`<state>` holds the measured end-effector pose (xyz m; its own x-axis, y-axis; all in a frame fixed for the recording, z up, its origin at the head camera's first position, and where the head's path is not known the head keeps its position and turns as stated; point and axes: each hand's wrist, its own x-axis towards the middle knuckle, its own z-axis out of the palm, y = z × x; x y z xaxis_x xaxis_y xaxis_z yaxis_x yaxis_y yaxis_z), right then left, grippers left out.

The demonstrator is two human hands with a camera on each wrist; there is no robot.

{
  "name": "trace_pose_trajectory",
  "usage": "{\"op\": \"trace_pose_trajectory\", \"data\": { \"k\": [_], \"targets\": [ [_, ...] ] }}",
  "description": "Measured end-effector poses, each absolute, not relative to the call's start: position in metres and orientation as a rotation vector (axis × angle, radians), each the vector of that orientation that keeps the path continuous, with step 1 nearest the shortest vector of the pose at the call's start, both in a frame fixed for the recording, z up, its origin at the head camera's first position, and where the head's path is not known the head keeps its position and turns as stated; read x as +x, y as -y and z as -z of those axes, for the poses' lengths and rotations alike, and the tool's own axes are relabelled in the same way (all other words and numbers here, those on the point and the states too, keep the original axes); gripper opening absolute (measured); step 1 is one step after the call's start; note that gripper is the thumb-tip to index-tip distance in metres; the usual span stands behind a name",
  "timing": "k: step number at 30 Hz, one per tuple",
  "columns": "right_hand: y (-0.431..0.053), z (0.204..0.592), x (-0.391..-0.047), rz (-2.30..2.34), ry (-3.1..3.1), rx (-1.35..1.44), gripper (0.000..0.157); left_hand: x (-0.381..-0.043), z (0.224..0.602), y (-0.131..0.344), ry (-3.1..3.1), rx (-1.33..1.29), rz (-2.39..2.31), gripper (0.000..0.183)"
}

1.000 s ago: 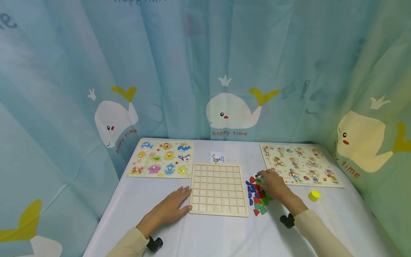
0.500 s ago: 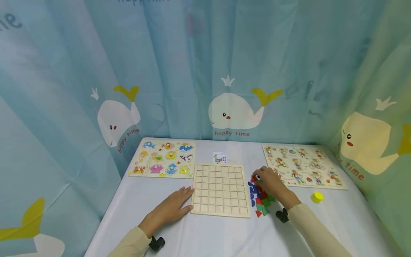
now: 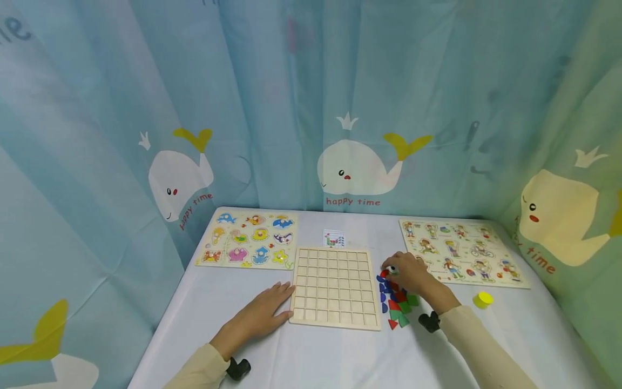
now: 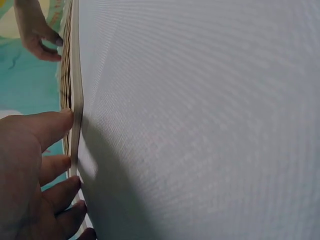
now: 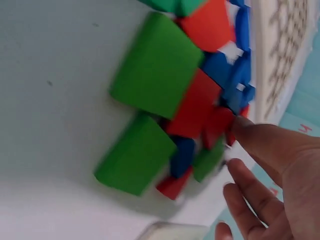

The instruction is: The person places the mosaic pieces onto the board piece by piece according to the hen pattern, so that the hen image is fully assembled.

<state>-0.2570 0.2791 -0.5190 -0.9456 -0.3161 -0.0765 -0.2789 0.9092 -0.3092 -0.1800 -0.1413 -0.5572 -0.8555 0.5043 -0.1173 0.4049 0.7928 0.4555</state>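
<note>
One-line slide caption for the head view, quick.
Left hand at the edge of the wooden grid board, right hand at the loose colored pieces beside it.

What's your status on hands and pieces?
Left hand touching left edge of grid board. Right hand at far end of colored pieces, grip unclear. Grid board unfilled, nothing seen blocking between.

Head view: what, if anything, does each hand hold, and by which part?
The left hand touches the left edge of the wooden grid, holding nothing. The right hand is at the coloured pieces; whether it pinches one cannot be told.
</note>
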Motion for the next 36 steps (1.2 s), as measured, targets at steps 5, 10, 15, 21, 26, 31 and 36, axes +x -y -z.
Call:
{"op": "trace_pose_trajectory", "data": {
  "k": [5, 10, 15, 21, 26, 31, 36],
  "targets": [
    [-0.275, 0.528, -0.263, 0.475, -2.966, -0.418, 0.020, -0.179, 0.557, 0.142, -2.751, 0.715, -0.630, 0.066],
    [-0.270, 0.532, -0.274, 0.509, -2.947, -0.325, 0.025, -0.180, 0.558, 0.143, -2.757, 0.707, -0.629, 0.065],
    [-0.266, 0.537, -0.283, 0.532, -2.931, -0.247, 0.025, -0.180, 0.560, 0.142, -2.751, 0.708, -0.632, 0.065],
    [-0.262, 0.539, -0.291, 0.563, -2.937, -0.207, 0.028, -0.179, 0.558, 0.141, -2.754, 0.695, -0.637, 0.066],
    [-0.261, 0.536, -0.296, 0.622, -2.983, -0.218, 0.026, -0.179, 0.554, 0.138, -2.765, 0.685, -0.634, 0.065],
    [-0.249, 0.530, -0.300, 0.659, -3.049, -0.299, 0.025, -0.179, 0.553, 0.137, -2.774, 0.673, -0.622, 0.065],
    [-0.223, 0.524, -0.299, 0.699, -3.005, -0.390, 0.025, -0.178, 0.553, 0.137, -2.781, 0.665, -0.623, 0.065]
  ]
}}
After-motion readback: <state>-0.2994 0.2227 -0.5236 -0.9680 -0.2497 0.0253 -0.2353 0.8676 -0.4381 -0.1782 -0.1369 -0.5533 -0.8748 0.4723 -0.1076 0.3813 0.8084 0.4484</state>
